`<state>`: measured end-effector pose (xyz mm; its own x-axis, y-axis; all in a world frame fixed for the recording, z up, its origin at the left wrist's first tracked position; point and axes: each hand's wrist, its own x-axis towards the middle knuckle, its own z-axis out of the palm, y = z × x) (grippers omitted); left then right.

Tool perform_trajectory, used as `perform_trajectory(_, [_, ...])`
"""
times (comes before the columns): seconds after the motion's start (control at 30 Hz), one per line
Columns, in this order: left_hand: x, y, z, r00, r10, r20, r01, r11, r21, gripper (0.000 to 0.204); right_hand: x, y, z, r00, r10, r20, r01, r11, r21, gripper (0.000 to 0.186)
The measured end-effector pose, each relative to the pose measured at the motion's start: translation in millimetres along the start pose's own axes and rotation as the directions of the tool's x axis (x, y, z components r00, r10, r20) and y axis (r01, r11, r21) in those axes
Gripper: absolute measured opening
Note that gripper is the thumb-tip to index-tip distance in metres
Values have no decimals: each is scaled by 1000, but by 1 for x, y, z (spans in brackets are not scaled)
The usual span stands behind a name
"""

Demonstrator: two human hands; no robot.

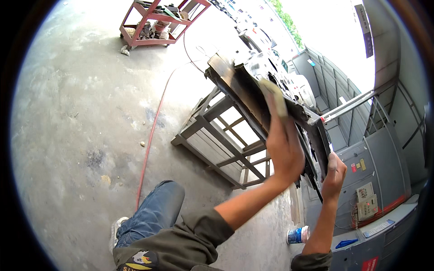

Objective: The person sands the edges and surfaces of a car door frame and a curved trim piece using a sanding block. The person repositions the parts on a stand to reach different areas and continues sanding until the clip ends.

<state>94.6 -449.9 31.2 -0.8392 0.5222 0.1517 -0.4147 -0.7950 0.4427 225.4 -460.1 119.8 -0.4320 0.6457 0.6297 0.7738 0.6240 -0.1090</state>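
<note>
My left hand (pixel 285 151) is blurred by motion, its fingers extended along a pale yellowish flat pad (pixel 275 98) held against a long vehicle body panel (pixel 253 97). The panel is dark with a tan, scuffed stretch near its far end, and its exact kind is unclear. My right hand (pixel 333 175) is closed around the panel's near right edge, the thumb on top. Beneath the panel stands a grey slatted frame stand (pixel 219 131) that carries it.
A red hose (pixel 153 128) runs across the concrete floor left of the stand. Farther back is a red wheeled cart (pixel 147 31) with tools and cans. A white-and-blue bucket (pixel 297 235) sits near my right forearm. Grey cabinets with a control box (pixel 367 207) line the right side.
</note>
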Motion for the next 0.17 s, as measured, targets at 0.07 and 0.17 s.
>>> perform_trajectory(0.07, [-30, 6, 5, 987, 147, 56, -147, 989, -7, 54, 5, 3, -5, 1000, 1, 16, -1, 1000, 9, 50])
perform_trajectory(0.17, [-45, 4, 0, 974, 221, 54, -218, 974, -58, 53, 7, 5, -11, 1000, 22, 14, -23, 1000, 9, 52])
